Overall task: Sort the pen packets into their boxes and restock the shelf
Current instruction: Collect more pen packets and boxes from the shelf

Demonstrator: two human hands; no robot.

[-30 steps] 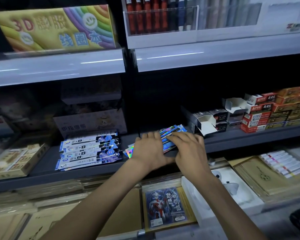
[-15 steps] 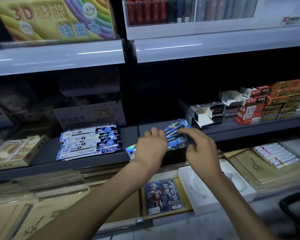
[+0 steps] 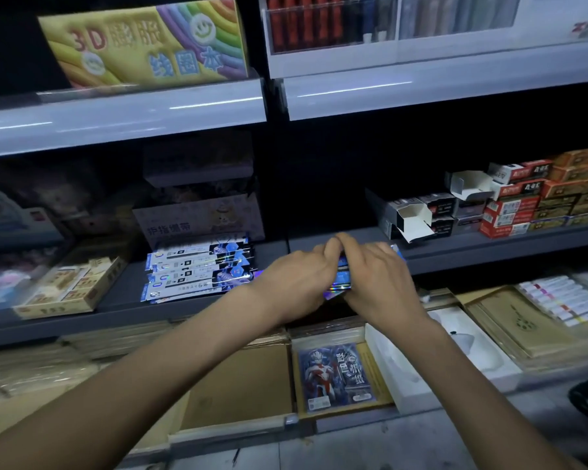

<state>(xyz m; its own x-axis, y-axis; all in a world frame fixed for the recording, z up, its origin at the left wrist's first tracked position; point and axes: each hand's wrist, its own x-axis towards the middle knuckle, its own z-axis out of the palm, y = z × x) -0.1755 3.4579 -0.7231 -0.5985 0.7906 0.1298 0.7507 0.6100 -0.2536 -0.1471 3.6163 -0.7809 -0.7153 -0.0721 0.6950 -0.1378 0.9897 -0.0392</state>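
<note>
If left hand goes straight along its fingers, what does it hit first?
The left hand would meet the right hand first: their fingers touch over the shiny blue pen packets. Beyond, probably the open grey carton with white flaps; depth unclear.

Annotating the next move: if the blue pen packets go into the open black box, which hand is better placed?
Right, probably. The right hand grips the blue pen packets on the side toward the open black box. The left hand grips the far side and would cross over.
</note>
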